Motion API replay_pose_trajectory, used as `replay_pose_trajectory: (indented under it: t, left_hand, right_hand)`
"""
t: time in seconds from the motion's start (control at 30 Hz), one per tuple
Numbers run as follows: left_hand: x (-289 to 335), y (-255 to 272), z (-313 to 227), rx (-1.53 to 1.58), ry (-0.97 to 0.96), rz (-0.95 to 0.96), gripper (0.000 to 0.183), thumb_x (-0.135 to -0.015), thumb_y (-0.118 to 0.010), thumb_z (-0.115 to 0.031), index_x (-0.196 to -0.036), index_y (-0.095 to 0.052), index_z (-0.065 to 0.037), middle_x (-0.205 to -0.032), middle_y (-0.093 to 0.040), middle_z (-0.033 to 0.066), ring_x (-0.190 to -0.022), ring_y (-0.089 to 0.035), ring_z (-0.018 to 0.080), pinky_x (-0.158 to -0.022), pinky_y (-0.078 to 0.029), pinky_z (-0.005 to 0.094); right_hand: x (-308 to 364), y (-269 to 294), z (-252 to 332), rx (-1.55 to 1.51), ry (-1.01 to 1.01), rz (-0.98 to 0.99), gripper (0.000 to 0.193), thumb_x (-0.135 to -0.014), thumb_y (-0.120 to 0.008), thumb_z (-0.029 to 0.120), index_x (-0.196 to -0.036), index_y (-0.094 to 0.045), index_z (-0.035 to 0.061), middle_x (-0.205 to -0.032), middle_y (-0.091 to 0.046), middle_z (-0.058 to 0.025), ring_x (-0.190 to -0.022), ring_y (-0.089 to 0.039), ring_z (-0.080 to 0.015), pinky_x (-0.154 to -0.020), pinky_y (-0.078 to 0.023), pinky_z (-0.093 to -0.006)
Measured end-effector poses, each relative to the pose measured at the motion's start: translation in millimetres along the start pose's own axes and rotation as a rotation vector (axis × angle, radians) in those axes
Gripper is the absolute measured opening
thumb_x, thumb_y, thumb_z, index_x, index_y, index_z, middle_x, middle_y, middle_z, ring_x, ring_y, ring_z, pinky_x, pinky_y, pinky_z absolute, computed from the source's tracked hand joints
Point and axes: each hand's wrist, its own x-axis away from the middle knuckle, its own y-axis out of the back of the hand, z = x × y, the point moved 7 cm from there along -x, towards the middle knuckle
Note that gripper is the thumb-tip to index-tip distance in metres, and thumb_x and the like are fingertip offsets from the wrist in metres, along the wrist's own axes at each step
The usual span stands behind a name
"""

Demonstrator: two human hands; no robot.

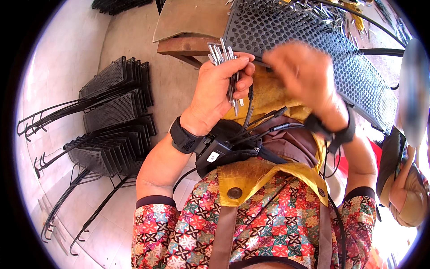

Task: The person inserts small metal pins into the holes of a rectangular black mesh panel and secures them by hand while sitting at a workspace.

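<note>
My left hand (220,83) is closed around a bundle of thin silvery metal strips (220,54). Their ends stick out above the thumb and below the fingers. To the right, my right hand (304,74) is smeared by motion over the near edge of a black perforated metal panel (286,31). Whether its fingers hold anything cannot be made out. The panel slants from the top middle down to the right, just beyond both hands. Below them lies the yellow apron (273,92) on my lap.
Stacks of black perforated panels (109,116) with long hooked rods stand on the floor at left. A wooden stool or bench (183,45) is at the upper left of the panel. More loose metal strips (329,13) lie beyond it. Another person (405,193) is at far right.
</note>
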Motion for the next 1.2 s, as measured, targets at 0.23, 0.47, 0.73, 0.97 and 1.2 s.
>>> replay_pose_trajectory:
  t: [0.23,0.47,0.73,0.97,1.2]
  left_hand:
    - [-1,-6,-5,-0.052,-0.039,0.013,0.019,-0.087,-0.053,-0.010,-0.101,-0.053,0.003,-0.078,-0.053,0.0064,-0.051,-0.041,0.0070,-0.041,-0.030,0.0198]
    - [-1,-3,-4,-0.044,-0.045,-0.010,0.019,-0.087,-0.052,-0.009,-0.101,-0.054,0.003,-0.078,-0.053,0.0073,-0.054,-0.042,0.0081,-0.042,-0.031,0.0202]
    - [-5,1,-6,-0.004,-0.057,0.022,0.016,-0.083,-0.054,-0.006,-0.095,-0.056,0.004,-0.075,-0.056,0.0093,-0.056,-0.048,0.0135,-0.044,-0.036,0.0239]
    - [-3,-8,-6,0.152,-0.063,0.108,0.020,-0.083,-0.049,-0.001,-0.102,-0.053,0.003,-0.083,-0.056,0.0109,-0.066,-0.051,0.0172,-0.050,-0.040,0.0259]
    - [3,-27,-11,0.079,-0.267,0.072,0.026,-0.087,-0.049,-0.003,-0.113,-0.045,0.000,-0.087,-0.056,0.0100,-0.070,-0.053,0.0168,-0.059,-0.046,0.0285]
  right_hand:
    - [78,-76,10,-0.243,-0.329,0.534,0.008,-0.069,-0.059,0.006,-0.067,-0.053,0.0012,-0.062,-0.056,-0.0177,-0.063,-0.057,-0.0358,-0.054,-0.045,-0.0426]
    - [105,-113,23,-0.338,-0.266,0.779,0.007,-0.064,-0.060,0.005,-0.070,-0.057,0.0024,-0.063,-0.059,-0.0169,-0.065,-0.059,-0.0358,-0.057,-0.047,-0.0436]
    - [97,-118,23,-0.284,-0.429,0.842,0.013,-0.075,-0.055,0.013,-0.074,-0.057,0.0001,-0.068,-0.059,-0.0200,-0.069,-0.059,-0.0373,-0.059,-0.047,-0.0446]
    - [104,-85,-1,-0.486,-0.688,0.419,0.022,-0.084,-0.055,0.021,-0.082,-0.056,-0.0010,-0.068,-0.060,-0.0164,-0.062,-0.061,-0.0287,-0.055,-0.046,-0.0399]
    - [77,-74,20,-1.683,-1.248,-0.307,0.041,-0.093,-0.045,0.040,-0.101,-0.051,0.0005,-0.097,-0.056,-0.0109,-0.080,-0.060,-0.0205,-0.070,-0.053,-0.0339]
